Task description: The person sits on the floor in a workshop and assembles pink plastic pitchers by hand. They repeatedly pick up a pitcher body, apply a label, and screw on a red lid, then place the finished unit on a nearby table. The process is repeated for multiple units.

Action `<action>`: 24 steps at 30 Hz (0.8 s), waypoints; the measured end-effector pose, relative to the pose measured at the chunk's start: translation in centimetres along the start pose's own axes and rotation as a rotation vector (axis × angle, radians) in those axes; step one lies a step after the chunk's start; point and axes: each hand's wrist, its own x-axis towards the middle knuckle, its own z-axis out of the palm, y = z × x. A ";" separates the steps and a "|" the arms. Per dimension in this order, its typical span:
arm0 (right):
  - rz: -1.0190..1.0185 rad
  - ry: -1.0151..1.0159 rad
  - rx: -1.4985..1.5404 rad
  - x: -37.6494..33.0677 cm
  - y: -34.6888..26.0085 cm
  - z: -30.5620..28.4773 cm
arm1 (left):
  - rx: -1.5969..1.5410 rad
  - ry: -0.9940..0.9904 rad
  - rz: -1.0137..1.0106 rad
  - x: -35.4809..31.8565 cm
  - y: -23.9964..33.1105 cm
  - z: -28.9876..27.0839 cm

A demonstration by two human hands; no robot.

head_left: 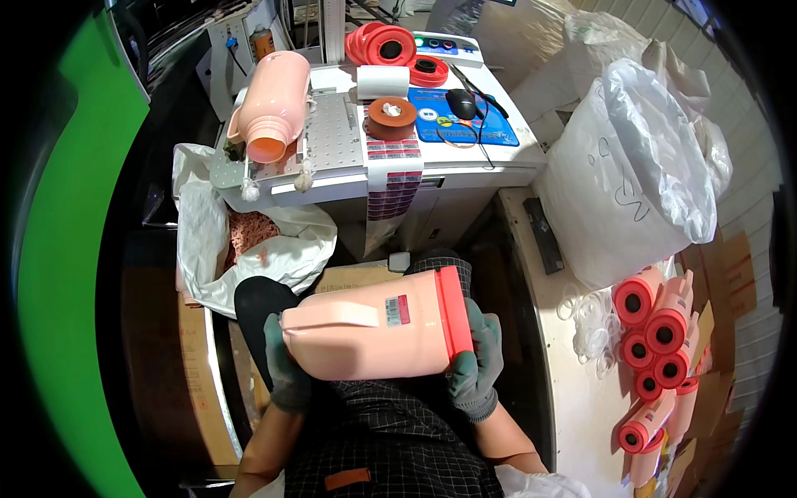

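Held over the lap, nearest the camera, a pink flask shell (374, 332) lies on its side, long axis running left to right, red base rim toward the right. Both gloved hands grasp it: left hand (286, 369) at the narrow shoulder end, right hand (477, 365) cupping the base. Another pink flask shell (274, 104) rests on the tabletop (332, 141) ahead, beside red caps (382, 46).

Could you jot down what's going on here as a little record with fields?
held: pink flask body, lying sideways, red base to the right
left hand: gloved, grips the flask's narrow end
right hand: gloved, grips the red base
label: small sticker on the flask's side
machine table: second pink flask lying on it
right floor: stack of finished flasks; big white bag
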 end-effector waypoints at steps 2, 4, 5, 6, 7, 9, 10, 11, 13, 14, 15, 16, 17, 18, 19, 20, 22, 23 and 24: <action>0.026 0.033 0.015 0.0 -0.3 0.0 | 0.050 0.068 0.047 0.2 0.3 -0.1; 0.098 0.070 0.079 0.3 -1.1 0.2 | 0.236 0.059 0.185 0.6 0.4 -0.6; 0.135 0.090 0.109 0.3 -1.4 0.3 | 0.357 0.042 0.252 0.8 0.5 -0.9; 0.177 0.115 0.142 0.2 -1.5 0.4 | 0.478 0.032 0.320 1.0 0.7 -1.2; 0.218 0.140 0.176 0.0 -1.5 0.5 | 0.597 0.031 0.365 1.4 1.0 -1.5; 0.280 0.177 0.224 -0.7 -1.0 0.7 | 0.706 0.008 0.375 1.6 2.3 -0.3; 0.300 0.192 0.238 -1.3 -0.4 0.7 | 0.695 -0.018 0.338 1.2 3.6 1.1; 0.316 0.202 0.259 -1.5 -0.2 0.8 | 0.688 -0.036 0.307 0.9 4.5 1.9; 0.298 0.148 0.298 -1.8 -0.7 0.4 | 0.983 -0.065 0.496 1.5 3.6 -0.2; 0.290 0.121 0.314 -1.8 -1.1 0.1 | 1.128 -0.081 0.590 1.7 3.2 -0.9; 0.283 0.018 0.300 -1.8 -1.2 -0.8 | 0.977 -0.080 0.526 1.6 3.5 -0.9; 0.276 -0.085 0.285 -1.6 -1.0 -2.2 | 0.826 -0.078 0.460 1.6 4.1 -0.6; 0.338 -0.059 0.446 -0.7 -0.4 -3.3 | 0.679 -0.078 0.399 1.7 4.7 -0.2; 0.412 0.018 0.457 0.4 -1.3 -3.8 | 0.789 -0.107 0.450 1.6 5.1 -0.1; 0.482 0.102 0.475 1.4 -2.1 -4.1 | 0.899 -0.137 0.501 1.6 5.4 -0.1; 0.431 0.090 0.440 2.2 -3.3 -4.0 | 1.001 -0.171 0.554 1.6 5.6 0.4; 0.348 -0.062 0.332 2.7 -5.2 -4.0 | 0.677 -0.235 0.537 0.5 5.0 3.7; 0.294 -0.188 0.285 2.8 -5.6 -4.3 | 0.530 -0.270 0.541 0.4 5.1 4.8; 0.287 -0.149 0.280 2.7 -5.7 -3.6 | 0.710 -0.244 0.606 0.7 4.6 4.2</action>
